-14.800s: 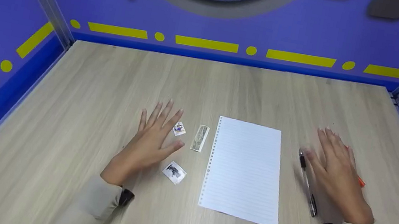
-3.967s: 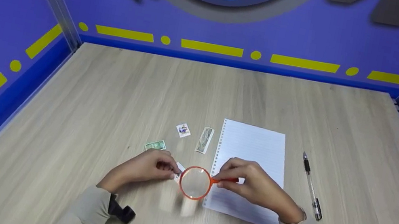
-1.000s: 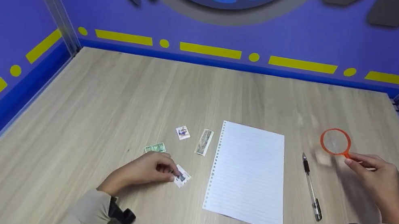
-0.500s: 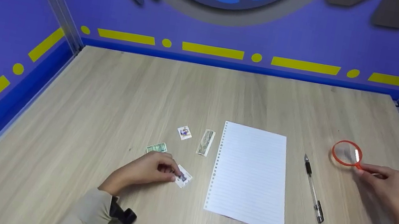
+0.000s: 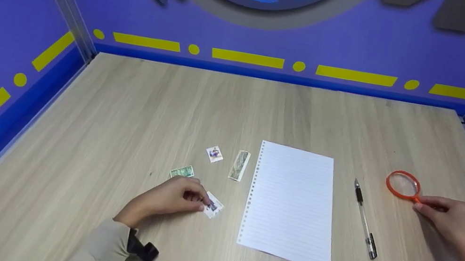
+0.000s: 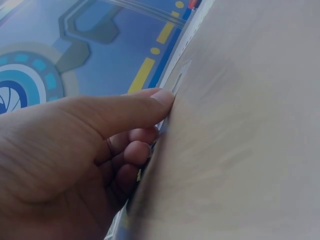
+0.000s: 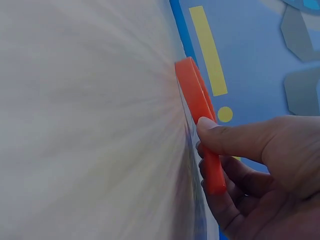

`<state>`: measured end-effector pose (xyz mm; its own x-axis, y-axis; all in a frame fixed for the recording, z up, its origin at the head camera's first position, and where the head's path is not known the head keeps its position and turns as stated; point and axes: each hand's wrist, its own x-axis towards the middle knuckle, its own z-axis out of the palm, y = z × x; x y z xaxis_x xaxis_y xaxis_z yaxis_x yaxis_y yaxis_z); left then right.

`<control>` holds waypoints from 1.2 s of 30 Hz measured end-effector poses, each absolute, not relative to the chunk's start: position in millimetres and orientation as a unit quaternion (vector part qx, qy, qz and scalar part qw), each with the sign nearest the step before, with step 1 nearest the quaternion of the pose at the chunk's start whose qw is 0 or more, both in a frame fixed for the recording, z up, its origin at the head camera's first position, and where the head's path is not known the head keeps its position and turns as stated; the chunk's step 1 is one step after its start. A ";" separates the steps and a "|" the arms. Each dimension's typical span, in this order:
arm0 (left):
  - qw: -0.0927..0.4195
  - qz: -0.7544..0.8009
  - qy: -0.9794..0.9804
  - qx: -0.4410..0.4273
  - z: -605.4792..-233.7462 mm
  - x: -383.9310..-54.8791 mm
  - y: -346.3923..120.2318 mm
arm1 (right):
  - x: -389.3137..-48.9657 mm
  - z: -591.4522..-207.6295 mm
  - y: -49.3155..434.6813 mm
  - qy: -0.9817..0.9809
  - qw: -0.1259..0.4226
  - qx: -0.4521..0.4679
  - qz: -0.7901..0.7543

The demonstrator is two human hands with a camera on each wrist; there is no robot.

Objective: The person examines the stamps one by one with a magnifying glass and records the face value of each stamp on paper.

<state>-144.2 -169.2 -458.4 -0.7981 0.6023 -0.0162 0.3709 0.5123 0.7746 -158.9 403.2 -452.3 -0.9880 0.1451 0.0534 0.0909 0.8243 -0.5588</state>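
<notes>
My left hand [image 5: 173,196] pinches the edge of a white stamp [image 5: 214,206] with a dark figure, which lies on the table. In the left wrist view, thumb and forefinger meet at the table surface and the other fingers are curled. Just behind that hand, a green stamp [image 5: 182,171] is partly covered. My right hand [image 5: 455,225] holds an orange magnifying glass [image 5: 403,185] by its handle, low over the table at the right. In the right wrist view, the thumb presses on the orange handle [image 7: 214,172]. Whether the rim touches the table, I cannot tell.
A small white stamp [image 5: 214,154] with a coloured picture and a long narrow stamp [image 5: 239,165] lie left of a lined sheet of paper [image 5: 292,205]. Between the sheet and my right hand lies a black-capped clear pen [image 5: 365,219]. Blue panels [image 5: 249,33] border the table.
The magnifying glass, first near the left-hand stamp, has gone right past the pen and been lowered. Earlier both hands were spread and empty. The left hand has stayed at the stamp lately.
</notes>
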 end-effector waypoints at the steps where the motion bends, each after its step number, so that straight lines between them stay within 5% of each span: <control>1: 0.143 0.403 0.858 0.284 -457.7 -144.2 -169.2 | -158.4 -451.6 403.6 -0.954 0.044 -0.060 0.291; 20: 0.147 0.410 0.852 0.292 -457.6 -145.3 -171.9 | -153.8 -445.6 402.4 -0.933 -0.009 -0.109 0.342; 36: 0.150 0.410 0.857 0.274 -452.1 -143.9 -168.7 | -153.7 -434.1 397.1 -0.935 0.018 -0.109 0.338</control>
<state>-143.9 -168.7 -452.1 -0.8044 0.5931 -0.0330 0.3468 0.5140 0.7845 -153.7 397.1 -434.1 -0.9756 0.2158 -0.0404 0.1917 0.7476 -0.6359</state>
